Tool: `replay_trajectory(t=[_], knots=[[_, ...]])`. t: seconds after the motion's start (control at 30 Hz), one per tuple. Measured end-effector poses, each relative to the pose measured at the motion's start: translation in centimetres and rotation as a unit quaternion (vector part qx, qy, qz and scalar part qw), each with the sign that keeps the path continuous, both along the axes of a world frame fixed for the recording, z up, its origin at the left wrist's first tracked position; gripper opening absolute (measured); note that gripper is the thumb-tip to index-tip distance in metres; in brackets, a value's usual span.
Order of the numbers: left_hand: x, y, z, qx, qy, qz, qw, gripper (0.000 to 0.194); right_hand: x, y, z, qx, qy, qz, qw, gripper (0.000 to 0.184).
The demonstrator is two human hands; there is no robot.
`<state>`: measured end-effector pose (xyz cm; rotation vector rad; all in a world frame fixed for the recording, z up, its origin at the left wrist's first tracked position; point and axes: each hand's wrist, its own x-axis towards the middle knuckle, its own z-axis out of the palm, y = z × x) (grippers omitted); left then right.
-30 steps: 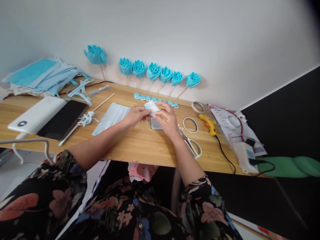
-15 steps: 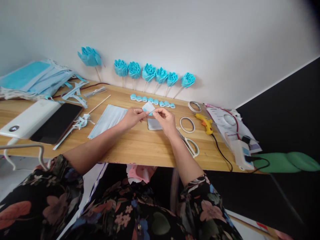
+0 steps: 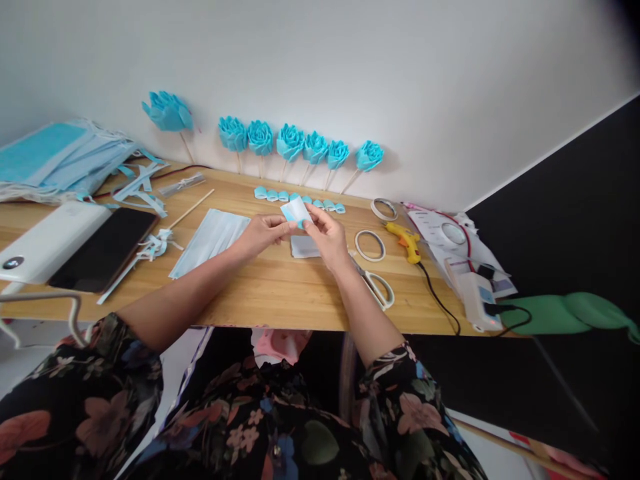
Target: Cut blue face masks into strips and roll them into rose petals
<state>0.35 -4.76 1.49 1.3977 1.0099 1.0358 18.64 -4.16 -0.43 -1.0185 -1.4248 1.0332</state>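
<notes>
Between my two hands is a small white and light-blue piece of mask fabric [image 3: 296, 210]. My left hand [image 3: 265, 233] pinches its lower left edge. With fingers closed, my right hand [image 3: 327, 237] grips its right side, where a blue folded edge shows. Behind my hands lies a row of small rolled blue petals [image 3: 273, 195], partly covered by the piece. Under my right hand sits a small stack of pale fabric pieces [image 3: 304, 247], partly hidden. A pleated face mask [image 3: 210, 241] lies left of my left hand, and scissors [image 3: 377, 288] lie partly beneath my right forearm.
Several blue fabric flowers on sticks [image 3: 290, 143] lean against the wall. Tape rolls [image 3: 356, 245] and a yellow glue gun [image 3: 407, 241] lie right, beside a power strip [image 3: 477, 300]. Left are a phone [image 3: 105, 248], a white power bank [image 3: 47, 240] and a mask pile [image 3: 60, 157].
The fabric piece is turned and shows more of its surface, with its blue edge now by my right fingers. My right fingers have shifted up behind it. The whole view has shifted slightly.
</notes>
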Motion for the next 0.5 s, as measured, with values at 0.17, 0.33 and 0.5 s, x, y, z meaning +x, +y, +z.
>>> replay_trajectory(t=[0.17,0.33,0.5], knots=[[-0.03,0.23,-0.28,-0.013,-0.029,0.018,0.999,0.031,-0.18,-0.17,0.14,-0.013,0.022,-0.003,1.0,0.053],[0.02,0.3,-0.28,-0.017,-0.078,0.041,0.996,0.026,-0.52,-0.38,0.21,-0.053,0.043,0.041,0.997,0.043],[0.09,0.03,0.17,-0.019,-0.099,0.026,0.995,0.026,-0.71,-0.41,0.03,-0.08,0.064,0.066,0.993,0.05]])
